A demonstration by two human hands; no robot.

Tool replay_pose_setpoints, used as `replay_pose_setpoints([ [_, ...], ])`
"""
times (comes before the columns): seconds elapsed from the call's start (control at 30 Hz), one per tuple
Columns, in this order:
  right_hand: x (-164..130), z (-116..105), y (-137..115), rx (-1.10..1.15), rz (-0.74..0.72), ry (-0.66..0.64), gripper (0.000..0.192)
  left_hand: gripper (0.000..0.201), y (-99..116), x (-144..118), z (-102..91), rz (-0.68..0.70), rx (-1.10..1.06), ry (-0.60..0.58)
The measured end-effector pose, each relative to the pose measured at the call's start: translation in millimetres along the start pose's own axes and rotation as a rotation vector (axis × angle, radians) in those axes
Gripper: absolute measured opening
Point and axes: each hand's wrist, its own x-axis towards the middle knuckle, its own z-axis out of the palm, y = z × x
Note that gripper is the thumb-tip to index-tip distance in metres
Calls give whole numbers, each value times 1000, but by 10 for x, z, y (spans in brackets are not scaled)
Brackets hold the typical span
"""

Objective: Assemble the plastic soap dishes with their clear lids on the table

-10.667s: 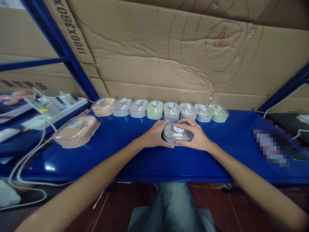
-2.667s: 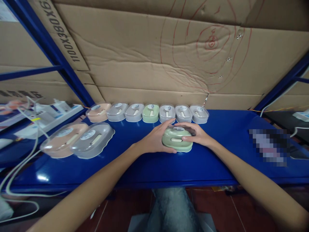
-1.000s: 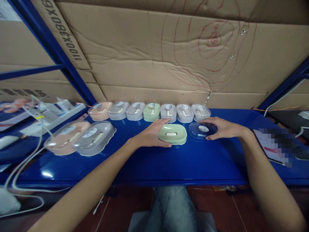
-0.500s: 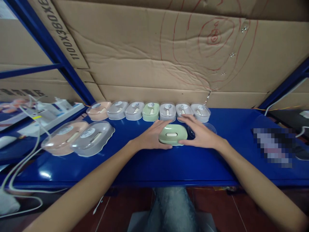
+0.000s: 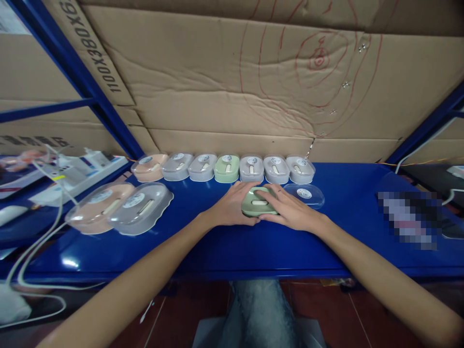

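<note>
A green oval plastic box (image 5: 258, 209), like a soap box, lies on the blue table with a pale oblong piece in the middle of its top. My left hand (image 5: 232, 207) curls round its left side, thumb at the near edge and fingers at the far edge. Closed round the right side is my right hand (image 5: 290, 209), with fingers over the top and the thumb at the near edge. The thumbs nearly meet in front. A loose clear lid (image 5: 311, 195) with a round label lies just right of my right hand.
Several lidded boxes, among them a green box (image 5: 226, 170), stand in a row along the cardboard (image 5: 203, 106) at the back. A peach box (image 5: 97, 205) and a grey box (image 5: 143, 212) lie at left, near a power strip (image 5: 76, 179). A pixelated item (image 5: 409, 220) is at right.
My right hand has moved left and closed on the green box; its fingers now lie over the top. The clear lid shows more fully. My left hand stays at the left side.
</note>
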Motion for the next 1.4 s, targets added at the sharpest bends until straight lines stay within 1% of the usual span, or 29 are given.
replay_pose_setpoints([
  [0.2,-4,-26,-53,-96,-45,-5,63,113,25,-3,-7,-40,5,13],
  [0.3,-2,-53,-73,-113,-72,7,58,120,58,-3,-24,-57,9,9],
  [0.37,-6,-65,-77,-102,-74,11,58,123,67,-6,-32,-54,9,17],
  [0.53,-30,-59,-49,-50,-39,31,59,127,14,-22,-41,-65,1,25],
  [0.77,-55,-30,18,21,26,55,62,141,-77,-13,-38,-58,-73,47],
  [0.9,-68,-78,84,85,84,89,57,145,-69,-20,-38,-91,-102,51],
  [0.97,-73,-123,129,137,99,152,52,148,-55,-22,-45,-106,-115,51],
  [1.07,-76,-179,198,209,115,285,45,153,-36,-17,-57,-125,-125,41],
  [1.13,-70,-190,243,265,161,367,46,153,-24,-13,-70,-128,-125,24],
  [1.2,-55,-179,284,364,242,440,52,151,-9,-14,-93,-123,-122,7],
  [1.27,-30,-156,310,537,348,497,60,149,10,-21,-127,-123,-122,-11],
  [1.33,4,-140,307,765,453,539,68,146,23,-31,-165,-128,-126,-34],
  [1.4,39,-142,272,973,511,575,71,142,23,-40,-196,-129,-127,-67],
])
